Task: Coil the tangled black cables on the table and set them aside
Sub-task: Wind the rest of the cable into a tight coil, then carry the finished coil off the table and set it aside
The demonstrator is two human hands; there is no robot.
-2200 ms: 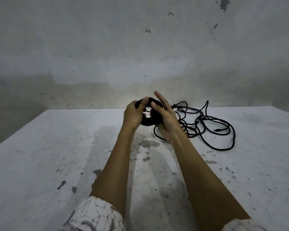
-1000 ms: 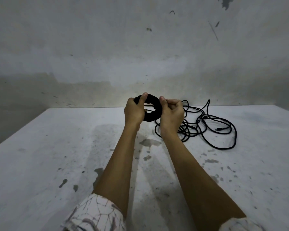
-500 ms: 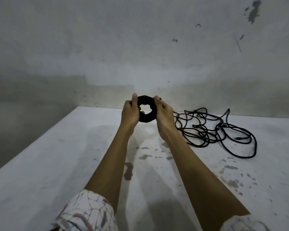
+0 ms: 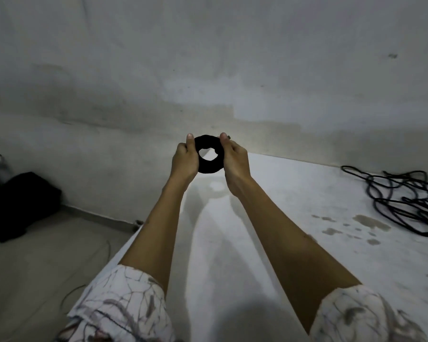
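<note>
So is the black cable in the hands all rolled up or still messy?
Rolled up. The coiled cable is a tight ring with a hole, gripped by left hand and right hand. The tangled cables lie messy.

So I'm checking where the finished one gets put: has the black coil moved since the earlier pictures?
Yes. The black coil, held by the left hand and right hand, has gone left, away from the tangled cable, toward the table's left edge.
</note>
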